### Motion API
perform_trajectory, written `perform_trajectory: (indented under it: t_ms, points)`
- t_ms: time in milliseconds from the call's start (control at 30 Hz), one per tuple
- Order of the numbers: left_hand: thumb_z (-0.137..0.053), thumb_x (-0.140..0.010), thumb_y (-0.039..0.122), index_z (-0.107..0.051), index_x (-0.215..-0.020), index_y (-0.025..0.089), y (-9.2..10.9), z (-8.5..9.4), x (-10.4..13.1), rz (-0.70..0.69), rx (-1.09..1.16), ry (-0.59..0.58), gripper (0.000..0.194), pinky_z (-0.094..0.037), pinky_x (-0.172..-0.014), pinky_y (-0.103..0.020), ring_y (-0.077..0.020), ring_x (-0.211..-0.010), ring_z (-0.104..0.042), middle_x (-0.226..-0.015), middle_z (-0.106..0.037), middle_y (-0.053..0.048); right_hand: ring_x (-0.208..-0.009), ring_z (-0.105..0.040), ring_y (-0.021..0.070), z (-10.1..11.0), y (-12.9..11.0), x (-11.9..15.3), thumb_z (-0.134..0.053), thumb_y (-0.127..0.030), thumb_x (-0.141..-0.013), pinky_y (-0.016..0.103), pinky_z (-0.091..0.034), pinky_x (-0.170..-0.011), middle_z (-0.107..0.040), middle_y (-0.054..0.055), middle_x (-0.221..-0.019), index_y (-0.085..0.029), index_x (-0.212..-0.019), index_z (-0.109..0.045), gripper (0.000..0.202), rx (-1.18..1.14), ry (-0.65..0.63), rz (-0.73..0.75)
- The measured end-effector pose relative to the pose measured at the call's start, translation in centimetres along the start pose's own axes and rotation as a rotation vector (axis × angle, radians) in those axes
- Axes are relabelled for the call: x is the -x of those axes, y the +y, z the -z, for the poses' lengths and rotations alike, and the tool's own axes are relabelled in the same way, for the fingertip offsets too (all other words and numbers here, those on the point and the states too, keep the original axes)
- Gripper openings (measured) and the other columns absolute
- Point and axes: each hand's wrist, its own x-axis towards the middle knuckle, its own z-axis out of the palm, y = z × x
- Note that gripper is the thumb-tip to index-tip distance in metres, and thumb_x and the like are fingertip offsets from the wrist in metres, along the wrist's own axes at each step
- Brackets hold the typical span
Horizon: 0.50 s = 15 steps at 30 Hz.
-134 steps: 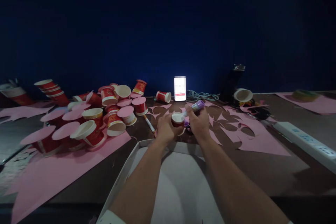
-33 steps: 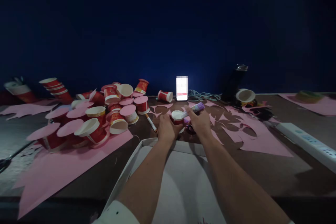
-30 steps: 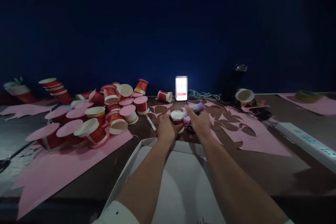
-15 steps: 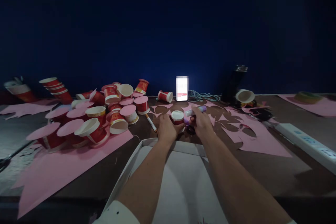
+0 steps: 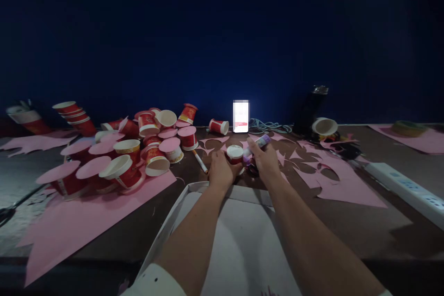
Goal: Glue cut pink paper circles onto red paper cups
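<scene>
A red paper cup (image 5: 235, 152) stands upside down on the table, its pale base facing up. My left hand (image 5: 222, 171) is closed around the cup's left and near side. In my right hand (image 5: 266, 161) is a purple and white glue stick (image 5: 257, 145), tilted, with its lower end beside the cup's right edge. A small purple and dark item below the glue stick is partly hidden by the fingers. Left of my left hand lies a marker-like stick (image 5: 200, 162) with an orange end.
Many red paper cups, several with pink paper discs like this one (image 5: 58, 172), crowd the left. Cut pink paper (image 5: 350, 187) lies right. A lit phone (image 5: 241, 118), dark bottle (image 5: 312, 106) and power strip (image 5: 409, 189) stand around. A white box lid (image 5: 249, 240) lies under my forearms.
My right hand has tilted the glue stick and brought its lower end down and left, closer to the cup. The left hand stays on the cup.
</scene>
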Motion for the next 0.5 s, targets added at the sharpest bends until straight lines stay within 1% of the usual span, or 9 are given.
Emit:
perform_trajectory:
  t_ms: [133, 267, 400, 500]
  points:
    - [-0.077, -0.058, 0.044, -0.054, -0.098, 0.016, 0.2, 0.0, -0.1, 0.055, 0.012, -0.003, 0.053, -0.047, -0.081, -0.04, -0.0295, -0.099, -0.058, -0.111, -0.056, -0.017, -0.053, -0.055, 0.0151, 0.1, -0.7, 0.4, -0.065, -0.059, -0.068, 0.026, -0.044, -0.051, -0.061, 0.0, -0.062, -0.019, -0.08, -0.058, 0.042, 0.046, -0.025, 0.093]
    - [-0.077, -0.056, 0.049, -0.054, -0.102, 0.016, 0.2, 0.0, -0.2, 0.113, 0.015, -0.008, 0.061, -0.046, -0.081, -0.042, -0.032, -0.102, -0.058, -0.116, -0.054, -0.018, -0.062, -0.058, 0.0172, 0.0, -1.2, 1.0, -0.066, -0.056, -0.069, 0.028, -0.045, -0.059, -0.064, 0.002, -0.067, -0.019, -0.083, -0.062, 0.04, 0.131, -0.066, 0.194]
    - [-0.076, -0.058, 0.049, -0.053, -0.103, 0.016, 0.1, 0.1, -0.3, 0.131, 0.041, -0.011, 0.061, -0.046, -0.078, -0.042, -0.0318, -0.101, -0.059, -0.116, -0.054, -0.019, -0.065, -0.058, 0.0167, -0.1, -1.1, 1.4, -0.069, -0.051, -0.068, 0.028, -0.046, -0.061, -0.064, 0.002, -0.072, -0.02, -0.086, -0.062, 0.038, 0.1, -0.14, 0.25]
    - [-0.074, -0.062, 0.047, -0.052, -0.105, 0.015, 0.0, 0.2, -0.3, 0.124, 0.054, -0.004, 0.058, -0.046, -0.078, -0.042, -0.0312, -0.101, -0.059, -0.116, -0.054, -0.02, -0.061, -0.057, 0.015, -0.2, -0.9, 1.6, -0.07, -0.049, -0.068, 0.027, -0.046, -0.059, -0.065, 0.001, -0.072, -0.02, -0.087, -0.062, 0.036, 0.058, -0.204, 0.245]
